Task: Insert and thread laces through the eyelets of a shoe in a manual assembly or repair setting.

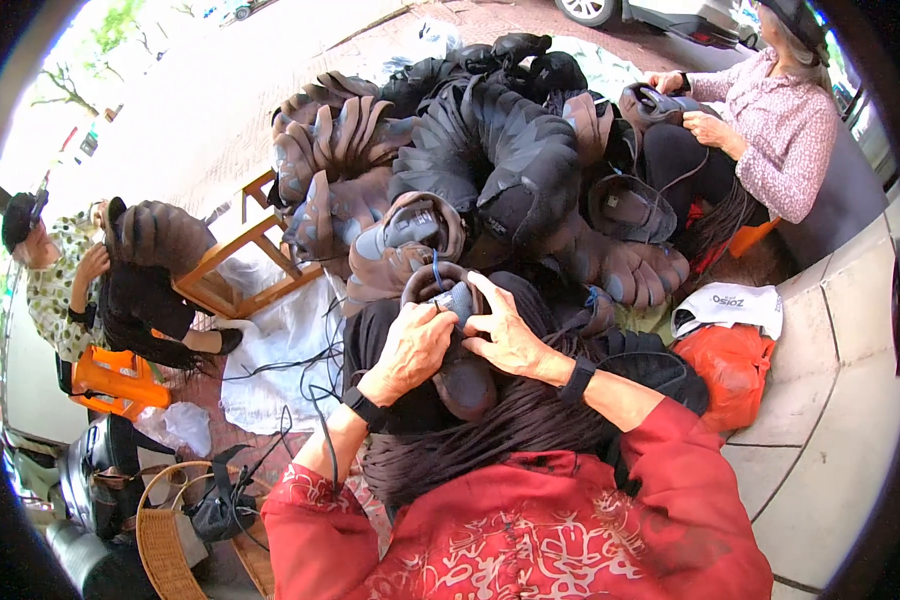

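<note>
Fingers (440,322) of the left hand (407,350) are bent and pressed together at the tongue of a brown shoe (467,388); those of the right hand (510,335) curl over its rim, thumb apart, gripping it. The shoe rests in the person's lap, toe toward the body.

Sunlit pavement (240,85) spreads behind everything, with pale slabs (805,385) along the right. A big heap of shoes (490,150), black and brown, many nested in curving rows, fills the middle. At the right a co-worker (785,150) handles another shoe; at the left a second co-worker (55,300) sits by more nested shoes. A white sheet (280,375) lies on the ground near a wooden frame (280,287), an orange stool (120,385) and, lower down, a wicker chair (160,545). Dark laces (470,445) lie across the lap. A small blue tie (437,268) shows at the shoe's opening.

The white car (690,18) is cut off at the top, and glare washes out the far left. What the left fingertips pinch is too small to tell.
</note>
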Demonstrator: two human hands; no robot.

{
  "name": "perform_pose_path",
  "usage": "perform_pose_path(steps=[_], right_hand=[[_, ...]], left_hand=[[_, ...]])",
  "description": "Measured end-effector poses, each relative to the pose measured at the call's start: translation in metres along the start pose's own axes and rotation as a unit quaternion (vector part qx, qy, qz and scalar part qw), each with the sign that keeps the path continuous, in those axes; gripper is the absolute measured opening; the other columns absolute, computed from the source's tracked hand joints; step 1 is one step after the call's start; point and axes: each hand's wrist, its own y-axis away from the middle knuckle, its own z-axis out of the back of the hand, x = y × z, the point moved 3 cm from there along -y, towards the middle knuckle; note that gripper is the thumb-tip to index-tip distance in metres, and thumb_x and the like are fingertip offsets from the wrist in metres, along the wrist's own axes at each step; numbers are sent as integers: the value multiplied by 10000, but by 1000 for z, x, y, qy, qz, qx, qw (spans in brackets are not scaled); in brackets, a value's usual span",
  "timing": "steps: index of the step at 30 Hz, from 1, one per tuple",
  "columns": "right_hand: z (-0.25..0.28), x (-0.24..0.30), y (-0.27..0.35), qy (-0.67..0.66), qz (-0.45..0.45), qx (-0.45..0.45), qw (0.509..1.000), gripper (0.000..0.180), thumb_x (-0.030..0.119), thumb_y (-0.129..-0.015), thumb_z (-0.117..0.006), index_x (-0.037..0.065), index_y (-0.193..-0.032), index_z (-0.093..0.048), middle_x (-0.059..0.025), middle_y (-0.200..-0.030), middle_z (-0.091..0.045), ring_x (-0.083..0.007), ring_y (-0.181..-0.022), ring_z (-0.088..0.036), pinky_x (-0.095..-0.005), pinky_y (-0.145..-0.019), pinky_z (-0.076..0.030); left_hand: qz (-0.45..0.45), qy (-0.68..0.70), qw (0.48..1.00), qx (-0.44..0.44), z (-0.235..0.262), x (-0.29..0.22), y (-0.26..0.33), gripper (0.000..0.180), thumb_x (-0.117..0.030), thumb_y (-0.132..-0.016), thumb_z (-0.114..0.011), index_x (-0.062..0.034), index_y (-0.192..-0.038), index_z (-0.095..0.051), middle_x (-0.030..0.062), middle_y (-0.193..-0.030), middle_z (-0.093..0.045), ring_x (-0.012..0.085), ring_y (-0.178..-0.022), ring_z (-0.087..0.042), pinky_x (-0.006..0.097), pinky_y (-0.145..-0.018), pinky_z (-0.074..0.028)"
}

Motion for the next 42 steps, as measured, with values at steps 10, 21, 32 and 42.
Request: perform_pose_path(steps=[10,21,32,42], right_hand=[[135,154,-14,-417,102,18,903,73,47,-881,-501,-1,-883,-557,-106,-751,-612,-123,-587,-567,-237,-530,-460],[-22,48,-60,-456,-177,15,872,128,151,-869,-543,27,-897,-554,7,-751,-559,-42,-619,-486,-190,-507,-390],[-39,49,-63,-302,-104,-51,946,103,84,-845,-525,-14,-874,-543,-27,-702,-557,-74,-616,-493,-236,-543,-406],[-33,53,-64,-337,-90,-5,937,121,98,-848,-511,-15,-870,-548,-50,-729,-595,-108,-584,-548,-229,-531,-442]], left_hand=[[258,348,900,-49,34,4,10,388,32,-857,-423,-49,-1235,-389,95,-812,-610,142,-630,-564,243,-626,-466],[312,459,806,-205,52,-3,14,92,-38,-879,-470,6,-845,-542,42,-724,-584,91,-620,-526,205,-586,-416],[344,442,809,-180,65,14,14,187,-110,-859,-538,40,-947,-607,24,-706,-582,74,-616,-500,195,-554,-393],[329,404,838,-162,69,9,10,181,-106,-860,-547,36,-961,-595,26,-816,-592,79,-687,-506,210,-596,-421]])
